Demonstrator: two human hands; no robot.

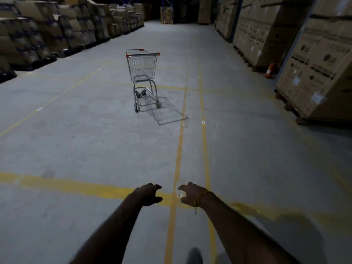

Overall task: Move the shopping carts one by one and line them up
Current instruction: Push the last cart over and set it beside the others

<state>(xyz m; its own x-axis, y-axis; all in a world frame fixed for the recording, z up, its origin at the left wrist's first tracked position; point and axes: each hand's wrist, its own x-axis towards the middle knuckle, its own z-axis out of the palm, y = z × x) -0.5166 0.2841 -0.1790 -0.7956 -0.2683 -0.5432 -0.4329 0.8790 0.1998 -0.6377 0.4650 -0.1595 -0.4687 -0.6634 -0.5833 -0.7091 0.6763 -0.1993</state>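
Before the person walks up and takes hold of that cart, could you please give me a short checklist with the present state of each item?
1. Both hands free: ok. The left hand and the right hand are held out in front with loose fingers and hold nothing.
2. Shopping cart upright on its wheels: ok.
3. Basket empty: ok, nothing shows through the wire.
4. Floor between person and cart unobstructed: ok, only yellow lines.
5. Cart within reach: not ok; it stands well ahead, apart from both hands.
6. Other carts to line it up with: cannot tell, none in view.
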